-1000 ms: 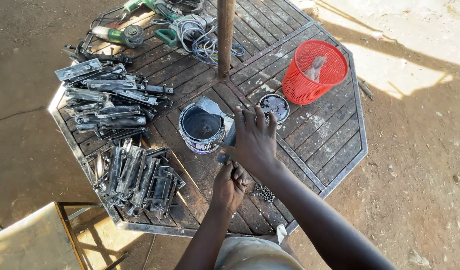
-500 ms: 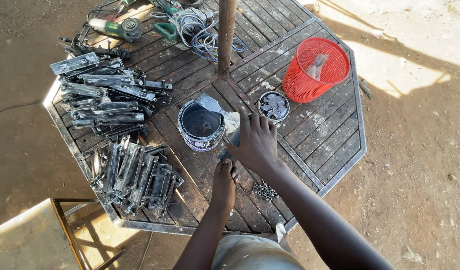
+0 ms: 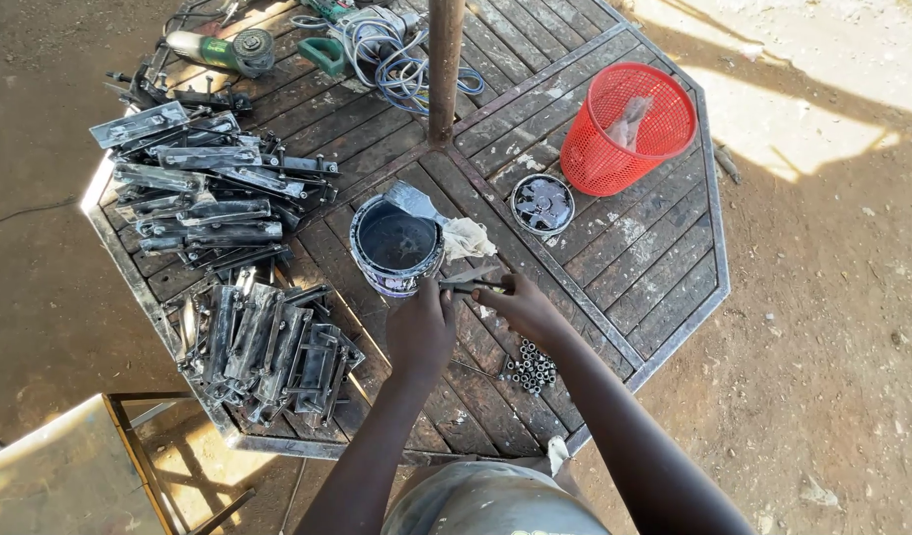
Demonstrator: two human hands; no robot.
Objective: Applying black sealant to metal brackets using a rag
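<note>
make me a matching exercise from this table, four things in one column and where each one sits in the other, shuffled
Things:
1. red mesh basket
2. paint can
3. angle grinder
4. pile of small metal nuts

Places:
A. far left corner of the table, beside the cables
B. near edge, just right of the right hand
C. far right part of the table, beyond the round lid
D. middle of the table, just beyond the left hand

Pairs: 1-C, 2-D, 3-A, 4-B
</note>
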